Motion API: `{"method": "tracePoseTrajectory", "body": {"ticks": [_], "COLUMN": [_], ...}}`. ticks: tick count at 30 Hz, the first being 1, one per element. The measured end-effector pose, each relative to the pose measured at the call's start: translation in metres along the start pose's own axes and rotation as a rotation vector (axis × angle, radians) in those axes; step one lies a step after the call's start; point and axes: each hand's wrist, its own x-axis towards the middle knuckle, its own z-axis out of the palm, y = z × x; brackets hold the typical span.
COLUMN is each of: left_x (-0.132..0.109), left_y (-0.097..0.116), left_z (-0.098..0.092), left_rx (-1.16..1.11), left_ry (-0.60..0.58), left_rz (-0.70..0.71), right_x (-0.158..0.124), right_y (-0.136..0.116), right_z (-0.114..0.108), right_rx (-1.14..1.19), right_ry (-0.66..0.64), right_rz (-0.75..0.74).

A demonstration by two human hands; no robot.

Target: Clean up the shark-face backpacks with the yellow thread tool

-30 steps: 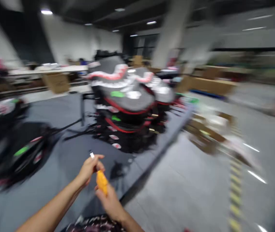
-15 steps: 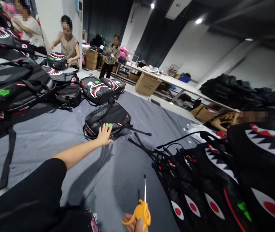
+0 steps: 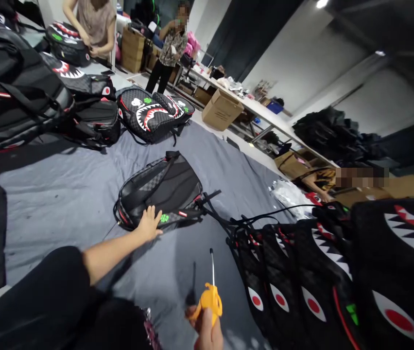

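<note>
A black checkered backpack (image 3: 178, 182) lies on the grey cloth with its straps facing up and a green patch on its side. My left hand (image 3: 149, 224) rests against its near edge, fingers spread and gripping nothing. Low in the view, my right hand (image 3: 209, 330) is wrapped round a yellow air blow gun (image 3: 210, 302). Its thin metal nozzle with a black tip points up and away, apart from the backpack. Just right of the gun stands a row of black backpacks (image 3: 312, 291) with red-and-white eyes and shark teeth.
More backpacks (image 3: 17, 92) are piled at the left, and shark-mouth bags (image 3: 152, 114) lie at the far edge of the grey cloth (image 3: 64, 194). A co-worker (image 3: 95, 29) handles a bag; another person (image 3: 170, 48) stands behind. A cardboard box (image 3: 222, 109) is beside the long table.
The backpack under my left hand has turned and sits nearer, its strap end now by the row of bags. My left hand moved down and left with it. The blow gun shifted slightly.
</note>
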Motion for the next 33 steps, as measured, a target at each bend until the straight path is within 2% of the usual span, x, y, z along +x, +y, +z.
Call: {"method": "tracePoseTrajectory", "body": {"ticks": [3,5,7,9,11,13,15,17,19,22,24,26,29,31,32,33], "left_x": [-0.077,-0.117,-0.144,-0.16,-0.168,-0.171,-0.171,-0.174,-0.185,-0.216,-0.238,-0.252,-0.255,-0.249,-0.245,-0.241], "left_y": [0.003,-0.001,-0.007,-0.013,-0.016,-0.014,-0.012,-0.01,-0.013,-0.026,-0.037,-0.047,-0.054,-0.057,-0.058,-0.06], "left_z": [-0.001,-0.01,-0.016,-0.015,-0.006,0.004,0.009,0.006,-0.001,-0.008,-0.006,-0.001,0.009,0.013,0.015,0.016], "left_rx": [-0.109,-0.176,-0.149,-0.063,0.0,0.01,-0.015,-0.093,-0.285,-0.887,-1.361,-1.71,-1.923,-1.956,-1.96,-1.963], "left_ry": [0.026,0.153,0.303,0.326,0.25,0.216,0.243,0.289,0.343,0.339,0.284,0.269,0.23,0.189,0.181,0.184], "left_rz": [0.021,0.015,-0.074,-0.207,-0.31,-0.371,-0.411,-0.417,-0.388,-0.368,-0.453,-0.645,-0.95,-1.031,-1.043,-1.049], "right_x": [0.01,0.013,0.014,0.017,0.025,0.037,0.053,0.07,0.089,0.123,0.143,0.153,0.14,0.121,0.113,0.105], "right_y": [-0.003,-0.004,-0.007,-0.013,-0.024,-0.04,-0.06,-0.081,-0.101,-0.124,-0.133,-0.134,-0.126,-0.123,-0.124,-0.126], "right_z": [0.008,0.012,0.013,0.01,0.005,-0.001,-0.006,-0.01,-0.013,-0.009,0.001,0.019,0.047,0.058,0.061,0.062], "right_rx": [0.001,-0.025,-0.068,-0.119,-0.153,-0.157,-0.162,-0.179,-0.21,-0.272,-0.313,-0.39,-0.568,-0.696,-0.76,-0.829], "right_ry": [-0.008,-0.017,-0.049,-0.115,-0.21,-0.371,-0.531,-0.576,-0.574,-0.647,-0.672,-0.683,-0.789,-0.92,-0.956,-0.939], "right_rz": [-0.049,-0.105,-0.165,-0.224,-0.258,-0.249,-0.222,-0.22,-0.21,-0.122,-0.075,-0.077,-0.115,-0.151,-0.177,-0.209]}}
